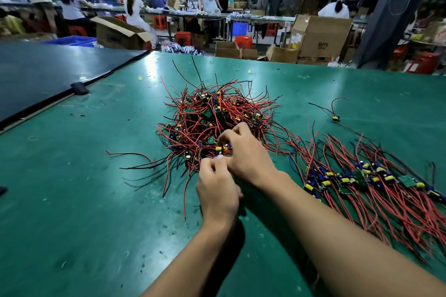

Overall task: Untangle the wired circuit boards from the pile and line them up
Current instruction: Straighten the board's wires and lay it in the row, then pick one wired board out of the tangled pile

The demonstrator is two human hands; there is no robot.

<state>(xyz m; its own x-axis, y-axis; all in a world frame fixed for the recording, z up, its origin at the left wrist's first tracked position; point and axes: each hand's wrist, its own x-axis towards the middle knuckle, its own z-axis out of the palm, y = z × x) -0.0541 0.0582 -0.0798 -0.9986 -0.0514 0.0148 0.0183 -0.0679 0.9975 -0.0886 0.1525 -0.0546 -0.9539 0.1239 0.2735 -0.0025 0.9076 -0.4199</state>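
- Boards with red and black wires lie in a tangled pile (217, 113) at the middle of the green table (96, 200).
- Right hand (246, 152) reaches in from the right over the pile's near edge, fingers curled down. Thumb and forefinger pinch a board (220, 149) with a yellow part.
- Left hand (218, 190) sits just nearer, back up, touching the right hand. Its fingers are curled, and thumb and forefinger pinch together at the wires (193, 166) on the pile's near edge.
- Both bare forearms rise from the lower edge and meet at the pile.
- A row (362, 181) of lined-up boards lies to the right, wires trailing both ways.
- One lone board (335, 118) lies beyond the row, apart.
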